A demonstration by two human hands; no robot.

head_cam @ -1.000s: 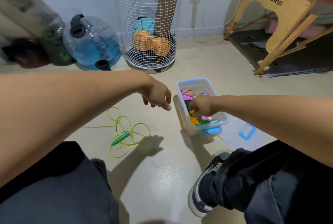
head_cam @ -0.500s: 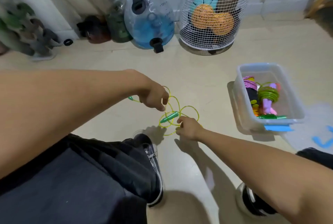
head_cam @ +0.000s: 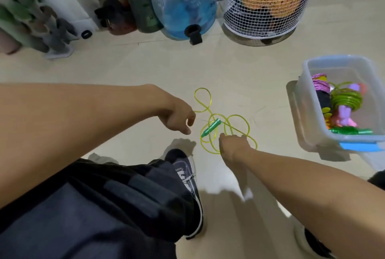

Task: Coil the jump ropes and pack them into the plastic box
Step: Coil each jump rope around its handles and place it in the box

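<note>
A yellow-green jump rope lies in loose loops on the floor, with its green handle across the middle. My right hand rests on the near loops, fingers curled down onto the cord. My left hand hovers just left of the tangle, fingers loosely bent, with nothing in it. At the right stands the clear plastic box, which holds coiled ropes in pink, green and other colours.
A white wire basket with balls and a blue water jug stand against the far wall. Bottles and dark gear sit at far left. My dark shoe is just below the rope.
My right hand left the box and came down onto the rope's loops. The view swung left, so the box now sits at the right edge. My left hand stays beside the rope.
</note>
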